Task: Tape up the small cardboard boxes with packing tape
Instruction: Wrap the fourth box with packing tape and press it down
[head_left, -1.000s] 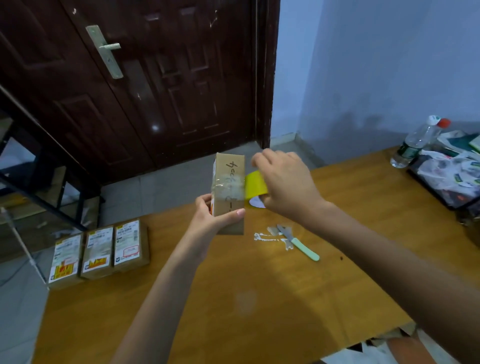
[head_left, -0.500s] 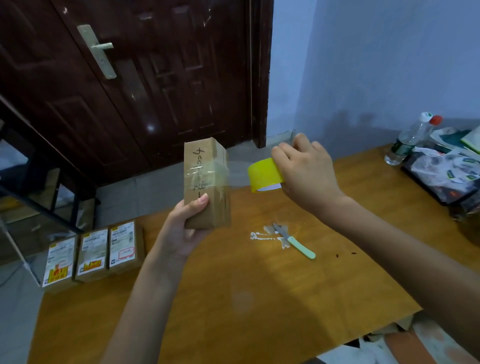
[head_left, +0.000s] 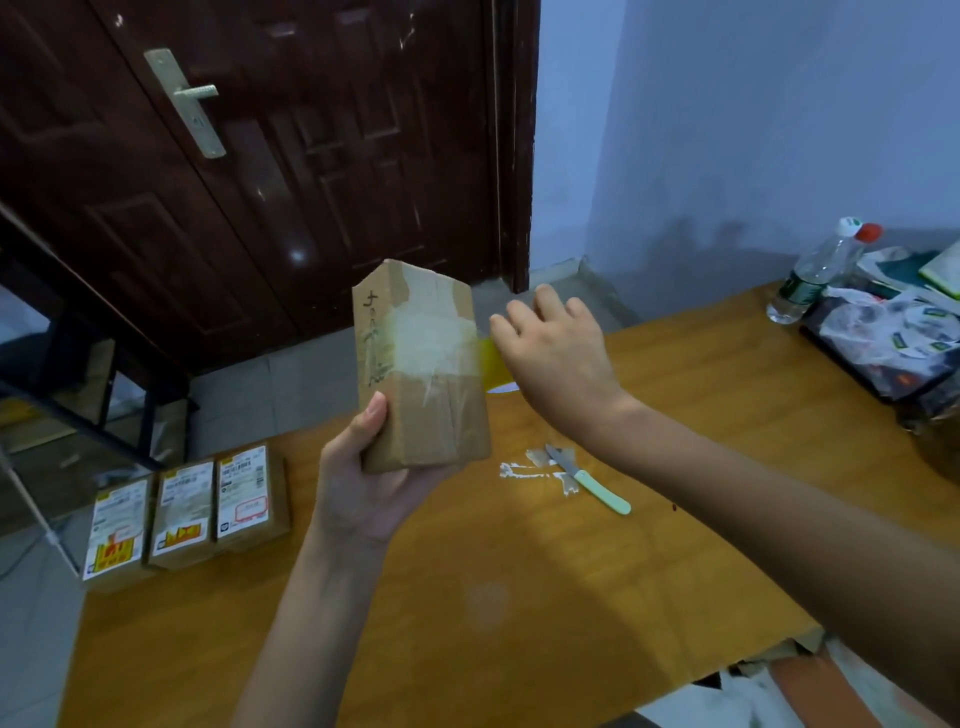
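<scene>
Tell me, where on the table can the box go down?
Bare wood lies near the table front edge, between the three boxes and the knife. The far right corner is crowded with a bottle and bags.

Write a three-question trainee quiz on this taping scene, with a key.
1. True or false: the left hand grips the box by its lower end.
2. The knife lies: A) on the table B) on the floor C) in the right hand.
3. Fill in: beside the right hand shows a yellow ____.

Key: 1 true; 2 A; 3 tape roll.
</scene>
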